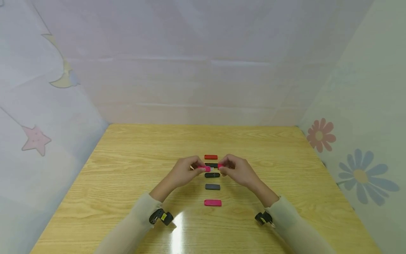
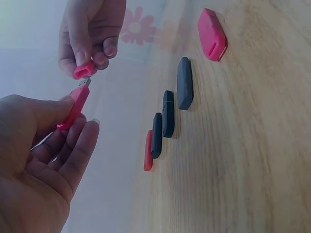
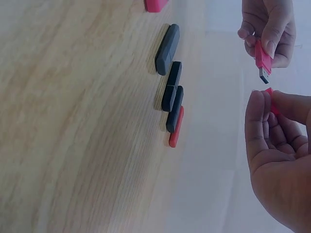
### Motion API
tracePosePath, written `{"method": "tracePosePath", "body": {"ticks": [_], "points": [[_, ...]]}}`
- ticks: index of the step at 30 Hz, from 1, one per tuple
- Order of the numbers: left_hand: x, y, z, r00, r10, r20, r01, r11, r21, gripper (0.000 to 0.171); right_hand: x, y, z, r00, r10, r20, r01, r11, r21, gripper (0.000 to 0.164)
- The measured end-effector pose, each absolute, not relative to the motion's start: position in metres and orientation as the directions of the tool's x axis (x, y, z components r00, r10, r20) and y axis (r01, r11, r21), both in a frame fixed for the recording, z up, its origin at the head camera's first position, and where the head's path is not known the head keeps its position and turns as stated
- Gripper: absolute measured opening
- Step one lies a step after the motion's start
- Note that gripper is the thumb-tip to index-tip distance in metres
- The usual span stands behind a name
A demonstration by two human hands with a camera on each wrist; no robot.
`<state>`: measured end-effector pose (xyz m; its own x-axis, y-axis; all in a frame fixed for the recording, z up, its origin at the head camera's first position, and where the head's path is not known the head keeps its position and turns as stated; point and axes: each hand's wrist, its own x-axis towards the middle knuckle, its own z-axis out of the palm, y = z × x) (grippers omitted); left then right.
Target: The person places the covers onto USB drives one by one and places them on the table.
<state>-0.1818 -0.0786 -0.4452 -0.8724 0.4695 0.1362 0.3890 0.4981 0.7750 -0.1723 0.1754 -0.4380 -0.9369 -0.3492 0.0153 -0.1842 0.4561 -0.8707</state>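
My left hand (image 1: pixel 185 171) pinches a pink USB stick (image 2: pixel 75 108) between thumb and fingers, its metal plug (image 3: pixel 264 75) bare and pointing toward the other hand. The pink cap (image 2: pixel 84 71) is pinched in my right hand (image 1: pixel 237 170), its hollow end facing the plug. A small gap separates cap and plug. Both hands are above the table, over a column of USB sticks. Closest beneath them are a black stick (image 1: pixel 211 165) and another black stick with a band across it (image 1: pixel 212 175).
A red USB stick (image 1: pixel 210 157) lies at the far end of the column. Nearer me are a dark grey stick (image 1: pixel 212 187) and a pink one (image 1: pixel 213 203). The wooden table (image 1: pixel 133 151) meets patterned walls at its back and sides.
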Motion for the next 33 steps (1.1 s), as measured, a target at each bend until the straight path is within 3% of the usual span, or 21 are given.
{"method": "tracePosePath", "body": {"ticks": [33], "points": [[-0.153, -0.081, -0.442, -0.867, 0.482, 0.124, 0.355, 0.424, 0.833, 0.004, -0.139, 0.168, -0.436, -0.92, -0.391, 0.002, -0.162, 0.376, -0.912, 0.015]]}}
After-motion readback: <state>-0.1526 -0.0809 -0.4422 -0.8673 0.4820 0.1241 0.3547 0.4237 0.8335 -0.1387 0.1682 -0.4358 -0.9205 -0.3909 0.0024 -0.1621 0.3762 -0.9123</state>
